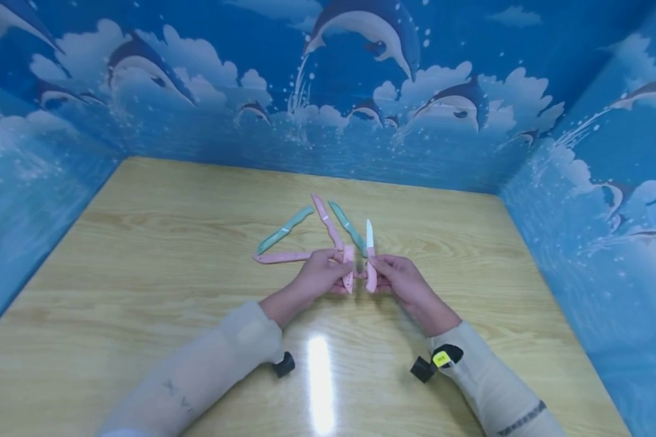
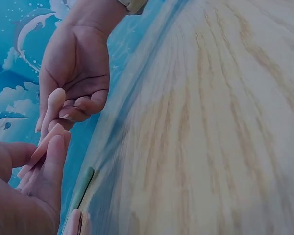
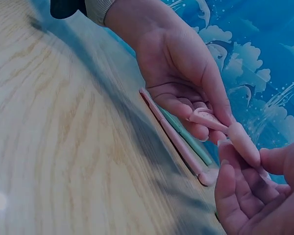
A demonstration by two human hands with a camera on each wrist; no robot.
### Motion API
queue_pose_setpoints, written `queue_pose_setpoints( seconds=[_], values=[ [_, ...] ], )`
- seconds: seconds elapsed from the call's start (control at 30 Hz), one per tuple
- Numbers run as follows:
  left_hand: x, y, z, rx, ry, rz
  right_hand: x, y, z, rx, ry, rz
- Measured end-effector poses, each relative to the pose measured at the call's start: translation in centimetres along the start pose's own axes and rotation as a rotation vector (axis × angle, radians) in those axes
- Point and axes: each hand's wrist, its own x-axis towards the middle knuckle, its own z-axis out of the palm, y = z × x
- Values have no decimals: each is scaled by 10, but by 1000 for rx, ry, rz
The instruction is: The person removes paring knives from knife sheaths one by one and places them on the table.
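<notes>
My left hand [image 1: 318,274] pinches a pink knife sheath [image 1: 348,267] between thumb and fingers. Beside it, my right hand [image 1: 406,278] grips the pink handle [image 1: 371,278] of a small knife, its pale bare blade [image 1: 369,234] pointing away from me. Sheath and knife are held side by side, a narrow gap between them. In the left wrist view the sheath [image 2: 51,138] sits in the near fingers, with the knife handle [image 2: 55,104] beyond. From the right wrist, the handle [image 3: 243,143] shows under the right thumb and the sheath [image 3: 208,118] in the other hand.
Behind the hands on the wooden table [image 1: 169,243] lie a green sheathed knife [image 1: 285,230], a pink one [image 1: 321,209], another green one [image 1: 345,223] and a pink one [image 1: 281,258] partly behind the left hand. Dolphin-print walls [image 1: 328,145] enclose the table's back and sides.
</notes>
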Motion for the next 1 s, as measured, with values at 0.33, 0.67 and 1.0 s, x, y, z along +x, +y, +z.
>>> queue_pose_setpoints(
  seconds=[0.33, 0.67, 1.0],
  values=[
    [15, 8, 16, -9, 23, 9, 4, 2, -12, -32, 73, 2],
    [33, 11, 25, 93, 56, 34, 8, -1, -25, -82, 142, -3],
    [54, 18, 36, 135, 95, 104, 11, 0, -40, -126, 245, 27]
  ],
)
